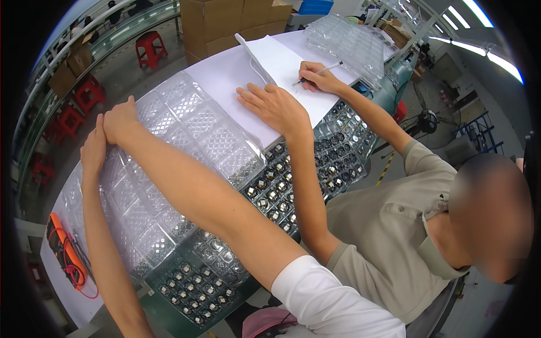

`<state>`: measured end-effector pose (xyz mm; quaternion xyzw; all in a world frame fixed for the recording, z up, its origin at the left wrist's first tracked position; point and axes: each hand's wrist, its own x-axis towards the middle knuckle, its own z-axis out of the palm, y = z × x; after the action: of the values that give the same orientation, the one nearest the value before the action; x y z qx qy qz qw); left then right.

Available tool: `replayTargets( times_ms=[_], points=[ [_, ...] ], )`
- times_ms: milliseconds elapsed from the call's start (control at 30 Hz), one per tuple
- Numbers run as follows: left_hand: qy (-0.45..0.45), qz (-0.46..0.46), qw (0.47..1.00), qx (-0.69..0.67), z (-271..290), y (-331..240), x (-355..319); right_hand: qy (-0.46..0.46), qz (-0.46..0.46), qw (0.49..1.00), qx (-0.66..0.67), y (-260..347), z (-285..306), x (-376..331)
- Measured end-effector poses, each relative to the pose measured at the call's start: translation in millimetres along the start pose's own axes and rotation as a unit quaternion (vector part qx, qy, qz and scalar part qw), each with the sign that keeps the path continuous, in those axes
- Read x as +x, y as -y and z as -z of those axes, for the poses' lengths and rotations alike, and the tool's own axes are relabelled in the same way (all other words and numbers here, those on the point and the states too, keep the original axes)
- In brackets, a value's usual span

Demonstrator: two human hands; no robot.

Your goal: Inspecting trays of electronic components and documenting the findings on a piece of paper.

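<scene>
Out across the grey workshop floor [121, 72], over to a white tabletop [217, 84], and onto clear plastic trays [194, 121] spread across its left side: glossy, compartmented, diamond-textured! Together at their left edge with right hand [120, 123] and left hand [93, 151]; cannot tell whether gripping or loose.

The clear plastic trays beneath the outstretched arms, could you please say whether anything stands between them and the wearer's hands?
Nothing visible does: the left hand and right hand are together at the left edge of the clear plastic trays, with no object showing between. The orange device lies off to the side.
</scene>
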<state>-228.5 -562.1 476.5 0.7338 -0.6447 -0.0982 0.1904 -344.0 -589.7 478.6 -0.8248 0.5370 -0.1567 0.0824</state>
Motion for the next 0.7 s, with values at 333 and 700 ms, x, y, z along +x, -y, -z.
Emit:
replayTargets(
  times_ms=[333, 700],
  points=[
    [-0.005, -0.008, 1.000, 0.021, -1.5, 1.5, 1.6, -0.013, 0.002, 1.000, 0.009, -1.0, -1.5, 1.7],
    [0.001, 0.015, 1.000, 0.004, 2.9, -6.9, -2.9, -0.003, 0.005, 1.000, 0.014, -1.2, 1.3, -0.7]
  ],
)
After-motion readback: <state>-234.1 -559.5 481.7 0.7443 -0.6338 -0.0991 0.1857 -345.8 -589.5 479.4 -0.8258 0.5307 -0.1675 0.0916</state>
